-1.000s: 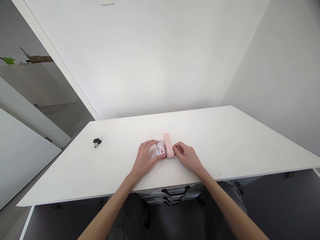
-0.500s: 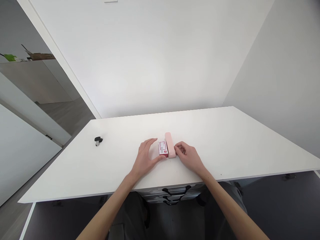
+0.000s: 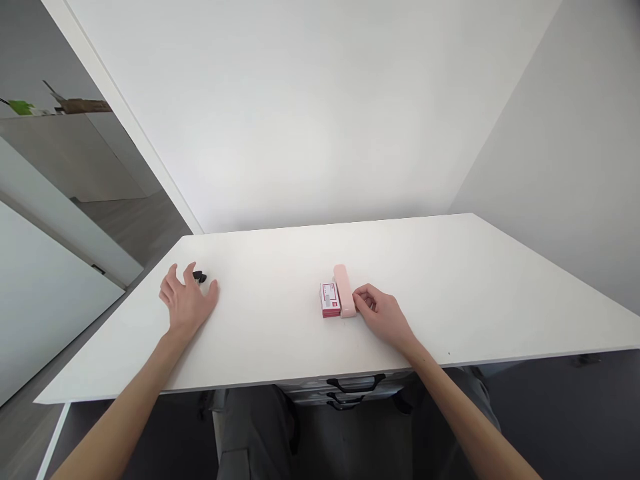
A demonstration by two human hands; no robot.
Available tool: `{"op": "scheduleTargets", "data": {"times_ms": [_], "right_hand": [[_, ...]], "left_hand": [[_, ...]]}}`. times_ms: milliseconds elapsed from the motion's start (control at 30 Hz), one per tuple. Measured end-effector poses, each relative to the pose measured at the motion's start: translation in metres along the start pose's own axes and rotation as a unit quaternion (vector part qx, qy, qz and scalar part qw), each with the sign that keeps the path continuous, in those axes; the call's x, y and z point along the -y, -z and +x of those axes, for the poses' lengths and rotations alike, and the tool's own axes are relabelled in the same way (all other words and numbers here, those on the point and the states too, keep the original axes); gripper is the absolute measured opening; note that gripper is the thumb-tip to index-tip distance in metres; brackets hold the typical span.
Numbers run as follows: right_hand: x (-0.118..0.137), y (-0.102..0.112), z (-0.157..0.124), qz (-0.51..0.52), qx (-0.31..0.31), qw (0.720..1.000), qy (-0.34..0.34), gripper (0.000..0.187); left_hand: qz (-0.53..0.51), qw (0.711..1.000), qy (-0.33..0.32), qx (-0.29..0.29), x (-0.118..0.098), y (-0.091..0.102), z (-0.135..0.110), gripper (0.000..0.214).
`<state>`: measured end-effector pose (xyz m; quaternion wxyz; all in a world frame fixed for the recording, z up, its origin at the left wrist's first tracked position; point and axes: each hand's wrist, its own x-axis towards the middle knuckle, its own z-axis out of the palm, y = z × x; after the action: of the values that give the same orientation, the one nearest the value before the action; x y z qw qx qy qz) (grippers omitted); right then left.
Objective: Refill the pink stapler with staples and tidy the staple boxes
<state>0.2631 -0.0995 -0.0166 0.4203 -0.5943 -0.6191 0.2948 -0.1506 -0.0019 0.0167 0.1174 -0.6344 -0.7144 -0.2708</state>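
Over the left part of the table my left hand (image 3: 187, 300) is open, its thumb and fingers spread and curved. The small black object (image 3: 199, 276) lies just beyond its palm, between the thumb and forefinger, partly hidden by the hand. Near the middle, a pink stapler-like bar (image 3: 345, 291) lies lengthwise away from me. Against its left side rests a small red-and-white box (image 3: 330, 299). On the bar's right side, my right hand (image 3: 375, 310) rests with fingers curled in and the fingertips at the bar's edge; nothing shows inside them.
The white table (image 3: 280, 333) backs onto a white wall (image 3: 320, 133), with another wall at the right. Drawers with black handles (image 3: 356, 385) sit below the front edge. A doorway with a white cabinet (image 3: 60, 157) lies at the left.
My left hand has left the red-and-white box and moved far left to the small black object. My right hand stays beside the pink bar. The view has shifted slightly.
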Motion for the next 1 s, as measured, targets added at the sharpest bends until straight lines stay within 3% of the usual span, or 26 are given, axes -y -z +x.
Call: {"op": "scheduleTargets", "data": {"times_ms": [133,233,400,500,667,800,900,1000], "right_hand": [[-0.001,0.000,0.000,0.005,0.001,1.000,-0.004,0.023],[-0.001,-0.001,-0.001,0.006,0.000,1.000,-0.003,0.023],[0.000,-0.001,0.000,0.004,0.000,1.000,-0.001,0.022],[0.000,-0.001,0.000,0.002,0.000,1.000,0.000,0.022],[0.001,0.000,-0.001,0.006,0.000,1.000,0.001,0.022],[0.001,0.000,-0.001,0.010,-0.004,1.000,0.002,0.022],[0.000,0.000,0.000,0.010,-0.005,1.000,0.004,0.021],[0.000,0.001,0.000,0.003,-0.004,1.000,0.005,0.022]], "left_hand": [[0.001,0.994,0.051,0.099,0.002,-0.007,0.005,0.072],[0.003,0.991,0.002,0.134,0.000,-0.008,0.002,0.068],[-0.058,0.980,-0.120,0.145,-0.011,-0.005,-0.008,0.055],[-0.113,0.965,-0.177,0.157,-0.032,-0.009,-0.017,0.048],[-0.171,0.934,-0.257,0.182,-0.091,-0.016,-0.037,0.044],[-0.197,0.915,-0.313,0.162,-0.125,-0.014,-0.049,0.063],[-0.210,0.931,-0.269,0.127,-0.128,-0.013,-0.052,0.067],[-0.246,0.946,-0.163,0.137,-0.122,-0.014,-0.053,0.047]]}}
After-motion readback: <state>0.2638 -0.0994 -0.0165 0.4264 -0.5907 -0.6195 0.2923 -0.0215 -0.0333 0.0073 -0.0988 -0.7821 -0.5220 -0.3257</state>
